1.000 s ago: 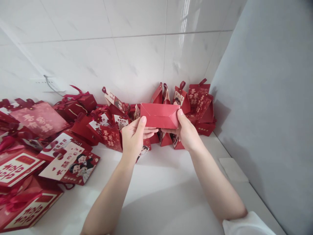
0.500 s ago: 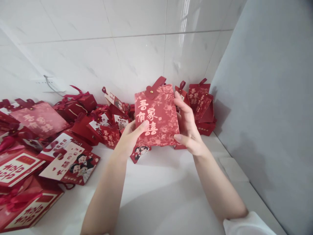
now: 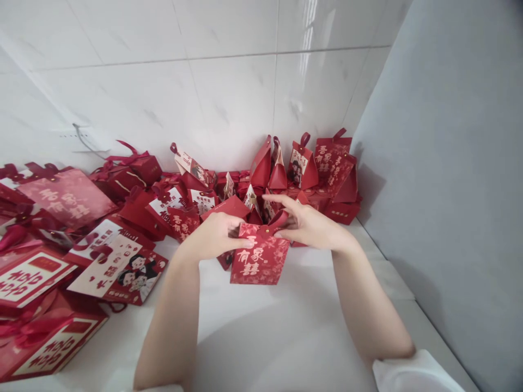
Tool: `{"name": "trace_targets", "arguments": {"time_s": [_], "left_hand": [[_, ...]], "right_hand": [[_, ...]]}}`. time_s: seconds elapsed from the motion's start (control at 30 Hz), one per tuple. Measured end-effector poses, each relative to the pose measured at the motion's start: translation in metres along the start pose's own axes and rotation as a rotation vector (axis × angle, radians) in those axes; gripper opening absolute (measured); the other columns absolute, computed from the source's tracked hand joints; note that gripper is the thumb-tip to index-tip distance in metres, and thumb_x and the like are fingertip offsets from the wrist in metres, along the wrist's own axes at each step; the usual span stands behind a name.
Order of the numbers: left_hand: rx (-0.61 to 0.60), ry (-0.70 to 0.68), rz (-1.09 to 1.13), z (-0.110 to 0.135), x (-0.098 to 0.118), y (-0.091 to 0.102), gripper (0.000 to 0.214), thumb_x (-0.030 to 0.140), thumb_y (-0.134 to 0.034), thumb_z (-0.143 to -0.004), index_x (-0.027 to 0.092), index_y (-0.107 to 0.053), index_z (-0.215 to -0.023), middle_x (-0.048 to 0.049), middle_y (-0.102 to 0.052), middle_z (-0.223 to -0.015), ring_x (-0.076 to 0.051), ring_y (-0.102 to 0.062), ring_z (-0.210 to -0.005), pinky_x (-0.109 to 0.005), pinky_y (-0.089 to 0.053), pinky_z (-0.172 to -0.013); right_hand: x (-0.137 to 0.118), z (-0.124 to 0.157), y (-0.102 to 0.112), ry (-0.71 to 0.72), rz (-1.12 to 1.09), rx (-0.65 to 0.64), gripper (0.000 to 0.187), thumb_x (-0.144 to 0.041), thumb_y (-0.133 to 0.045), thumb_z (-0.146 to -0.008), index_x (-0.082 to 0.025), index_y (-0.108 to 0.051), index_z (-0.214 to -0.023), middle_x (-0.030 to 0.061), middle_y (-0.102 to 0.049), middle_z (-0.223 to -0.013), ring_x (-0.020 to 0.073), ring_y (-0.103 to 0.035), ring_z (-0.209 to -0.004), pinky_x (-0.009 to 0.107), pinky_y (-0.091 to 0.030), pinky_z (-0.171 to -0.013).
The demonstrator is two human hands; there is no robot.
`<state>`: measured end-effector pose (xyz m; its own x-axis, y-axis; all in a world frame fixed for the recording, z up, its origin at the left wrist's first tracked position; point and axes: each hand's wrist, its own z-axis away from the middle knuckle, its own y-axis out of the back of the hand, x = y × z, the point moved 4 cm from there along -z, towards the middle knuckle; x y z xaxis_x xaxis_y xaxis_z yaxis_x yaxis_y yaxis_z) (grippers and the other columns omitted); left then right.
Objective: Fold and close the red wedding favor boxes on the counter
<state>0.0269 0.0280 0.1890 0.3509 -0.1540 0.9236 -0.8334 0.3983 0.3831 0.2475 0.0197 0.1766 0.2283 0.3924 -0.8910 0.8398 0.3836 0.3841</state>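
A red paper gift box (image 3: 261,264) with pale lettering, a flower print and a dark red strap stands low between my hands. My left hand (image 3: 214,237) grips its upper left edge, the thumb on the front and the fingers behind. Around the top right corner and strap (image 3: 279,219) closes my right hand (image 3: 308,223). Its thumb lies beside the small gold stud, and its index finger stretches out toward the boxes behind. Partly hidden behind my left hand is a plain red box (image 3: 229,207).
Along the tiled wall (image 3: 229,109) stand several small red boxes, one with a couple picture (image 3: 299,163). To my left are piled larger boxes (image 3: 53,348) and a cream-and-red box (image 3: 118,272). A grey panel (image 3: 449,190) rises on the right above the white tabletop (image 3: 269,337).
The gift box has come down and toward me, baring the boxes behind it. My right hand has shifted from its right side to the strap at the top.
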Motion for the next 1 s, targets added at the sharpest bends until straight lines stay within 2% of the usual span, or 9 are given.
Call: {"name": "trace_targets", "arguments": {"time_s": [0.1, 0.2, 0.3, 0.43, 0.6, 0.8, 1.0], "left_hand": [[-0.111, -0.059, -0.373, -0.006, -0.003, -0.007, 0.018, 0.035, -0.075, -0.074, 0.019, -0.069, -0.07, 0.0014, -0.062, -0.061, -0.015, -0.053, -0.055, -0.022, -0.034, -0.05], [-0.158, -0.059, -0.531, -0.009, -0.004, -0.01, 0.018, 0.036, -0.069, -0.077, 0.019, -0.071, -0.082, 0.0002, -0.066, -0.071, -0.017, -0.058, -0.063, -0.024, -0.038, -0.057], [-0.25, 0.012, -0.624, -0.008, -0.006, -0.017, 0.016, 0.034, -0.063, -0.079, 0.019, -0.067, -0.077, 0.0016, -0.063, -0.07, -0.015, -0.056, -0.063, -0.024, -0.037, -0.059], [-0.314, 0.077, -0.706, -0.006, -0.006, -0.024, 0.025, 0.035, -0.059, -0.081, 0.018, -0.055, -0.062, 0.0042, -0.046, -0.054, -0.011, -0.046, -0.052, -0.025, -0.033, -0.055], [-0.323, 0.081, -0.712, -0.007, -0.009, -0.024, 0.029, 0.035, -0.058, -0.08, 0.018, -0.048, -0.059, 0.0041, -0.041, -0.053, -0.01, -0.044, -0.049, -0.026, -0.032, -0.053], [-0.336, 0.13, -0.655, -0.005, -0.013, -0.023, 0.027, 0.035, -0.057, -0.079, 0.018, -0.048, -0.06, 0.0034, -0.047, -0.056, -0.012, -0.053, -0.05, -0.024, -0.035, -0.05], [-0.344, 0.116, -0.642, -0.005, -0.013, -0.024, 0.027, 0.033, -0.057, -0.078, 0.018, -0.046, -0.058, 0.0036, -0.044, -0.054, -0.012, -0.052, -0.048, -0.024, -0.035, -0.048]], "right_hand": [[0.002, -0.002, 0.002, 0.021, 0.152, -0.027, 0.036, -0.02, -0.066, -0.082, -0.032, -0.067, -0.115, -0.0055, -0.066, -0.072, 0.0124, -0.055, -0.052, 0.028, -0.049, -0.055], [0.001, -0.003, 0.001, 0.018, 0.199, -0.044, 0.016, -0.019, -0.061, -0.084, -0.026, -0.066, -0.097, -0.0033, -0.068, -0.078, 0.0135, -0.061, -0.061, 0.027, -0.049, -0.059], [0.0, -0.004, -0.004, -0.002, 0.24, -0.116, 0.014, -0.016, -0.061, -0.084, -0.023, -0.061, -0.095, -0.0031, -0.066, -0.079, 0.0136, -0.063, -0.07, 0.026, -0.05, -0.065], [-0.004, -0.003, -0.008, 0.073, 0.273, -0.245, 0.012, -0.019, -0.063, -0.085, -0.022, -0.061, -0.096, -0.0014, -0.066, -0.09, 0.0138, -0.063, -0.081, 0.026, -0.049, -0.073], [-0.007, -0.002, -0.005, 0.144, 0.327, -0.249, 0.008, -0.019, -0.061, -0.089, -0.021, -0.065, -0.095, 0.0004, -0.068, -0.096, 0.0144, -0.062, -0.087, 0.026, -0.047, -0.077], [-0.002, 0.002, 0.001, -0.013, 0.433, -0.234, 0.009, -0.014, -0.061, -0.083, -0.02, -0.068, -0.081, -0.0018, -0.071, -0.083, 0.0125, -0.063, -0.075, 0.024, -0.045, -0.071], [-0.004, 0.007, -0.001, -0.105, 0.519, -0.238, 0.012, -0.014, -0.058, -0.081, -0.021, -0.065, -0.074, -0.0027, -0.073, -0.081, 0.0132, -0.065, -0.075, 0.025, -0.044, -0.07]]}}
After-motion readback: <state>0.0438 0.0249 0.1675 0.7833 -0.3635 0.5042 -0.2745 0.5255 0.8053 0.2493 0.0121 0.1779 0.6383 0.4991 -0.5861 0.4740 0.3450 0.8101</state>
